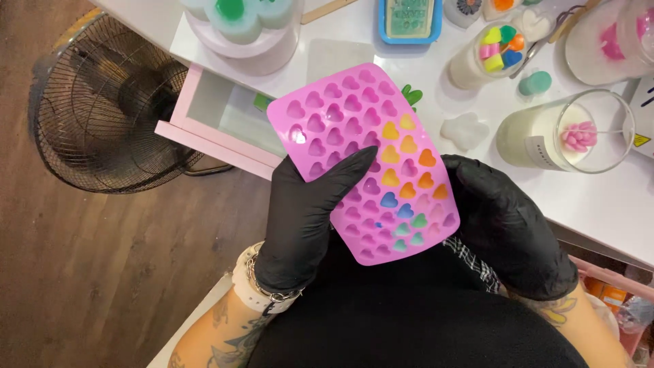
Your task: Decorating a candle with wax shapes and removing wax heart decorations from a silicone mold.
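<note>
A person holds a pink mold with both hands, in the middle of the frame. The mold is a soft, flat tray full of little heart-shaped holes. Both hands wear black gloves.

The left hand is at the lower left side of the mold. Its fingers are closed around the edge, and one finger lies flat across the top, pointing up and to the right. The right hand is at the lower right side. It cups the mold from beneath and at the edge, so I cannot see all of its fingers.

The long side of the mold runs from the upper left of the frame down to the lower right. The end near the bottom sits between the two hands. The far end sticks up and away from them, over the edge of the white table.

Most holes look empty. Some on the right side hold small coloured hearts: yellow, orange, blue and green. These are nearer to the right hand.

On the table at the upper right stand a glass jar with a pink flower and a jar with bright hearts. A black fan stands on the floor at the upper left.
</note>
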